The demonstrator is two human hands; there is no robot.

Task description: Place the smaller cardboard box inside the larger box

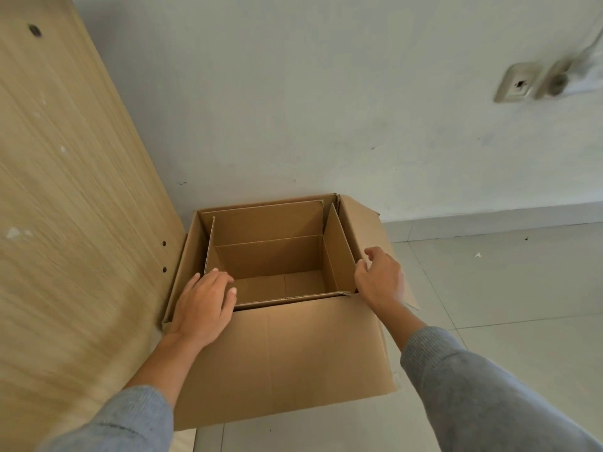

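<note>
The larger cardboard box (pixel 287 353) stands open on the floor, its near flap folded out toward me. The smaller cardboard box (pixel 270 256) sits inside it, open-topped and empty, its flaps upright against the larger box's walls. My left hand (pixel 202 305) rests on the near-left corner, fingers spread and lying over the smaller box's rim. My right hand (pixel 380 277) is at the right side, fingers apart, touching the smaller box's right flap and the larger box's right wall. Neither hand grips anything that I can see.
A tall wooden panel (pixel 65 190) stands close on the left, touching the larger box. A white wall (pixel 326 109) rises right behind, with a socket (pixel 518 81) at the upper right. Pale floor tiles (pixel 505 288) stretch to the right.
</note>
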